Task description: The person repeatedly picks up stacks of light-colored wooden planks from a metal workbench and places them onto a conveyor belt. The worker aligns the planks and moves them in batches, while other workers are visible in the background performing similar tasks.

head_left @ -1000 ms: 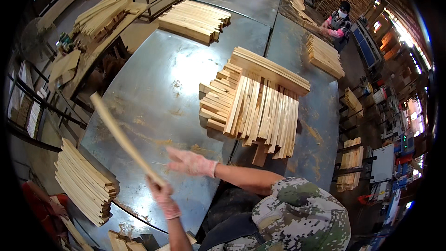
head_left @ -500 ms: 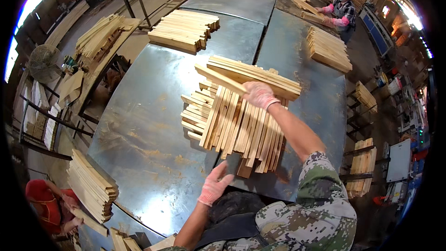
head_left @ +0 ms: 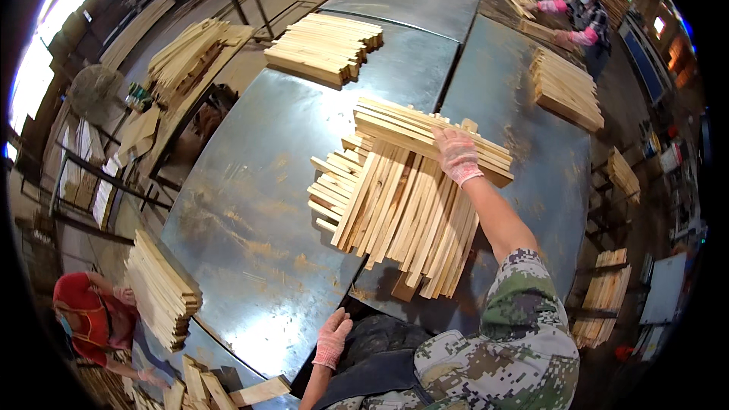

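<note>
Clock: centred on the pile (head_left: 402, 209), 12 on the far side.
Right hand (head_left: 458, 158): at 1, gloved, fingers bent over the top row (head_left: 401, 127); from where I stand, cannot tell whether it pinches a strip or only presses down.
Left hand (head_left: 332, 339): at 7, gloved, fingers half bent at the near edge of the table (head_left: 235, 167); cannot tell whether they grip it.
Top row: strips laid crosswise on the pile's 12 o'clock end.
Pile: wooden strips, ragged ends toward 6 and 7; more jut out at 9.
Table: metal, dust-streaked.
Stacks: far stack (head_left: 323, 47) at 11; right stack (head_left: 566, 87) at 2; near stack (head_left: 158, 288) at 8.
Co-workers: pink-sleeved one (head_left: 596, 26) between 1 and 2; red-shirted one (head_left: 83, 311) at 8.
</note>
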The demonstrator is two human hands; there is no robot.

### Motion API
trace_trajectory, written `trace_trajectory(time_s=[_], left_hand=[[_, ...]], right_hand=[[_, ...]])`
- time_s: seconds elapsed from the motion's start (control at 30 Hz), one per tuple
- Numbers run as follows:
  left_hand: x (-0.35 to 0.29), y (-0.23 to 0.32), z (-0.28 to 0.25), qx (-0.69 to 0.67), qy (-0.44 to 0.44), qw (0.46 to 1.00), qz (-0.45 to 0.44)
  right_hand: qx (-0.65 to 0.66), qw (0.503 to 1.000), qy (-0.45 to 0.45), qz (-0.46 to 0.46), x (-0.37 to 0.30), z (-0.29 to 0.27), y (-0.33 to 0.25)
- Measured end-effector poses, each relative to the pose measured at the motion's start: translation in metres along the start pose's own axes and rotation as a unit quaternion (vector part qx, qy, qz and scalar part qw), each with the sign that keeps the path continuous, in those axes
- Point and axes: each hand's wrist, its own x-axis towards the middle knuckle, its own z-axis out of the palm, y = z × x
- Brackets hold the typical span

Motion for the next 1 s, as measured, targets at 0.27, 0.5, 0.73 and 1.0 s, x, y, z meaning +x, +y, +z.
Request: trace_trajectory(time_s=[0.27,0.5,0.73,1.0], left_hand=[[-0.001,0.019,-0.025,0.089,-0.011,0.995,0.031],[0.009,-0.047,-0.093,-0.043,0.151,0.987,0.034],[0.024,-0.103,-0.280,-0.075,0.405,0.911,0.013],[0.023,-0.124,-0.578,-0.203,0.634,0.746,0.021]], right_hand=[[0.052,0.998,-0.033,0.009,0.001,-0.016,-0.016],[0.094,0.986,0.026,-0.134,0.007,0.015,-0.139],[0.462,0.817,-0.278,-0.203,-0.022,0.061,-0.379],[0.430,0.631,-0.628,-0.147,-0.101,0.104,-0.674]])
